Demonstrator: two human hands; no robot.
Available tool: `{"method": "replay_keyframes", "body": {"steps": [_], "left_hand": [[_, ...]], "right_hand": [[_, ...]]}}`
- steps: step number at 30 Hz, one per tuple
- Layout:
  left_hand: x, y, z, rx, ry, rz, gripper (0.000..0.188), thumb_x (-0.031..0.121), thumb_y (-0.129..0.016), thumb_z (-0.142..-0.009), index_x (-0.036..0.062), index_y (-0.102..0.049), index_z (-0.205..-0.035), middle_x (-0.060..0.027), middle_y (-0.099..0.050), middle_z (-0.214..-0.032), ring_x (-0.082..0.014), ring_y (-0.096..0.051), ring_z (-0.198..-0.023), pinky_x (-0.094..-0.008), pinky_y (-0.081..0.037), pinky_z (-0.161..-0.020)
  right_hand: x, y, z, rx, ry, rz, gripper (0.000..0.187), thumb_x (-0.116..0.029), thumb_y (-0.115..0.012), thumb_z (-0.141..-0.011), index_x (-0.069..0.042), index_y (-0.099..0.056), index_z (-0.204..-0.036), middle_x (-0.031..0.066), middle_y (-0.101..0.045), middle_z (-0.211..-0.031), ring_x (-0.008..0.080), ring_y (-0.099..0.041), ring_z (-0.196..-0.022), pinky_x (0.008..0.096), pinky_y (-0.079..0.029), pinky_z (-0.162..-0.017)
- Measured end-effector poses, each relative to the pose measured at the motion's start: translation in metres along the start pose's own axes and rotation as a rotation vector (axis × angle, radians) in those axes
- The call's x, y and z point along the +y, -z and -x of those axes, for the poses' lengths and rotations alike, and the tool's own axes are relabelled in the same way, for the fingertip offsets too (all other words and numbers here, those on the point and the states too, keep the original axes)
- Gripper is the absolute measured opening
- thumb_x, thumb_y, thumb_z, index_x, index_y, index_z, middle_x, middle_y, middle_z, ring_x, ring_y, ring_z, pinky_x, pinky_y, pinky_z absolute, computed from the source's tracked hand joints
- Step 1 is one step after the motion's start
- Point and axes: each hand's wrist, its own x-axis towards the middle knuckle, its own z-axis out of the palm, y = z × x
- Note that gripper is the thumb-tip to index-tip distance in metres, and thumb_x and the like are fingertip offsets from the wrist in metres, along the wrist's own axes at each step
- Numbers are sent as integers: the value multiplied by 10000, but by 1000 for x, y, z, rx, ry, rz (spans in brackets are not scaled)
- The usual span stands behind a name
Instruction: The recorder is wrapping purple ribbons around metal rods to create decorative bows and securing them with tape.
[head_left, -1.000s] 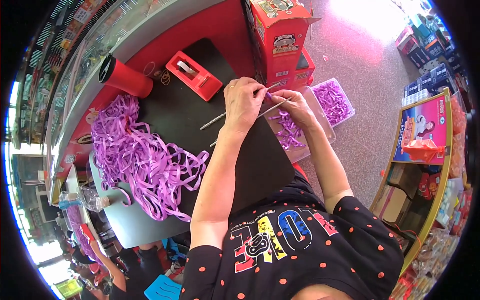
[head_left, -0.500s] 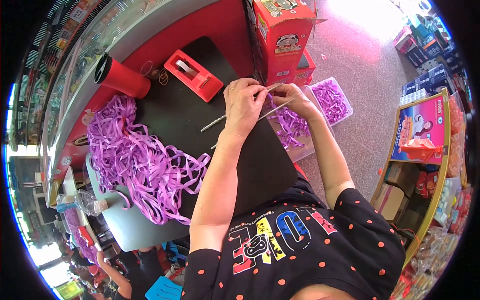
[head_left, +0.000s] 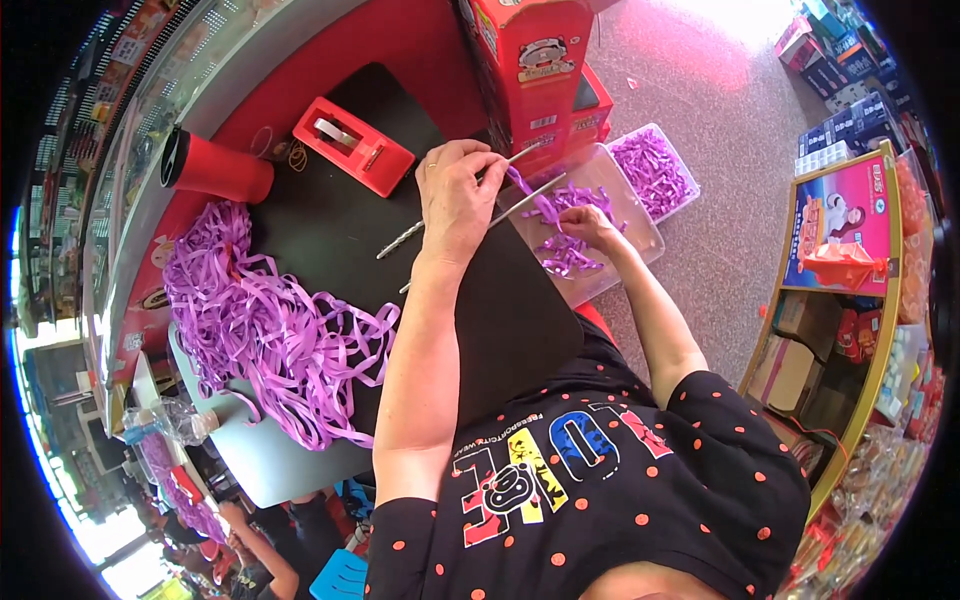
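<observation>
My left hand (head_left: 458,195) is closed around a thin metal rod (head_left: 400,241) with a twisted end, above the far right part of the black tabletop. A second thin rod (head_left: 530,197) runs beneath that hand, roughly parallel; whether the fingers grip it too is hidden. From beside the left fingertips a purple ribbon strip (head_left: 519,181) trails toward my right hand (head_left: 592,226). Its fingers are pinched on purple ribbon over a clear plastic bin (head_left: 640,212) holding short purple pieces. A large heap of long purple ribbon (head_left: 270,330) covers the table's left side.
A red tape dispenser (head_left: 354,145) and a red tumbler (head_left: 222,168) lie at the table's far side. Beyond the bin are another tub of purple pieces (head_left: 655,170) and a tall red carton (head_left: 535,75). Shelves (head_left: 815,350) stand right. Another person's arm (head_left: 262,545) shows lower left.
My right hand has drawn away from the left, toward me and over the bin, with ribbon in its fingers. The left hand keeps its hold on the rod. The whole view has shifted slightly.
</observation>
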Motion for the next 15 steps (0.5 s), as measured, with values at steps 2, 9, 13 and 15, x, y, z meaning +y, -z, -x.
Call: {"method": "replay_keyframes", "body": {"steps": [2,9,13,15], "left_hand": [[-2,0,0,-19,15,5,120,194,-676,-799,84,-720,-817,-15,-638,-953,-229,-543,-1001,-384,-362,-935],[-2,-1,-2,-38,39,40,142,199,-671,-809,67,-717,-835,-34,-639,-980,-244,-540,-1019,-381,-359,-940],[0,-1,-2,-51,49,29,141,197,-673,-810,65,-717,-834,-38,-639,-981,-244,-541,-1018,-376,-365,-934],[-4,0,-1,-47,44,25,137,196,-675,-811,67,-717,-836,-42,-639,-986,-244,-540,-1017,-374,-370,-929]], "right_hand": [[14,-6,8,21,26,135,240,-182,-694,-786,-58,-704,-991,37,-680,-792,90,-592,-710,271,-484,-651],[38,-21,17,344,5,-7,243,-222,-683,-808,-55,-711,-983,35,-691,-796,115,-609,-719,276,-483,-668],[21,-22,6,366,-79,-424,213,-170,-654,-863,-12,-683,-1004,38,-681,-829,105,-609,-715,247,-487,-669],[-6,-24,6,250,-95,-957,163,-88,-599,-903,-12,-626,-1044,46,-663,-858,77,-595,-686,205,-486,-611]]}}
